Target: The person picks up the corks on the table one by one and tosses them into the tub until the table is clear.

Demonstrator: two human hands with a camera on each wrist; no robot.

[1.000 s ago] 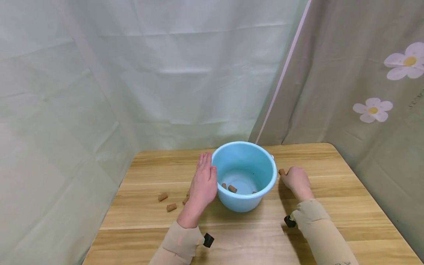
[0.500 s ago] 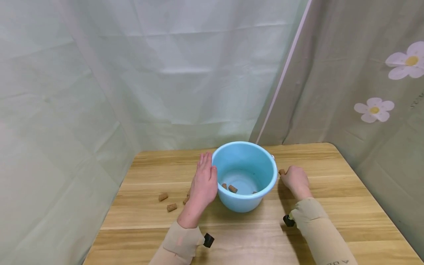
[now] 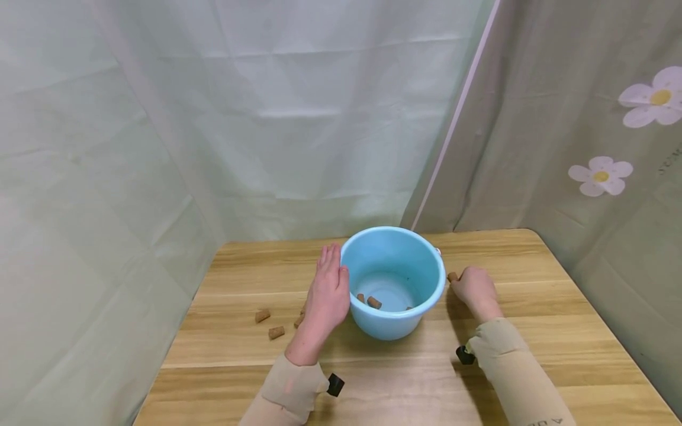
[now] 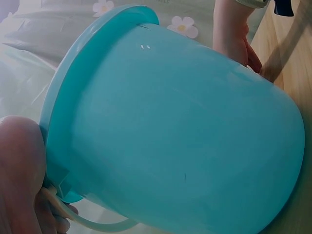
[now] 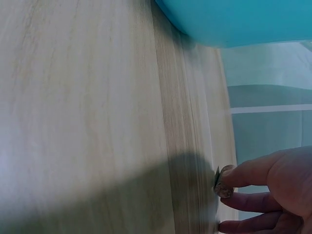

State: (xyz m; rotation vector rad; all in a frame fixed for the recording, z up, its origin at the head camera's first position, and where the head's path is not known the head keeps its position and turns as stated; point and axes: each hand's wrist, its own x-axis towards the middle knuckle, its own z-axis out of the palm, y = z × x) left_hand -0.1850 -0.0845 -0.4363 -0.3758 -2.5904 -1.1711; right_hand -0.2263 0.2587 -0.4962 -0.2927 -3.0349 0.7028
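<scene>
A light blue bucket [image 3: 389, 325] stands upright on the wooden table, with several corks [image 3: 375, 302] on its bottom. My left hand [image 3: 328, 296] rests with straight fingers against the bucket's left rim; in the left wrist view the bucket's pale handle [image 4: 107, 226] hangs beside the fingers. To the right of the bucket, my right hand [image 3: 476, 291] pinches a cork [image 5: 224, 182] between thumb and fingers, close over the table top. The same cork [image 3: 453, 277] pokes out past the fingertips in the head view.
Left of my left hand, loose corks [image 3: 276, 333] lie on the table [image 3: 213, 390], some partly hidden by the hand. Pale curtains [image 3: 319, 118] enclose the table at the back and sides, the right one [image 3: 559, 118] printed with white flowers.
Both hands and the bucket stay in nearly the same place. The cork at my right fingertips has only shifted slightly in tilt.
</scene>
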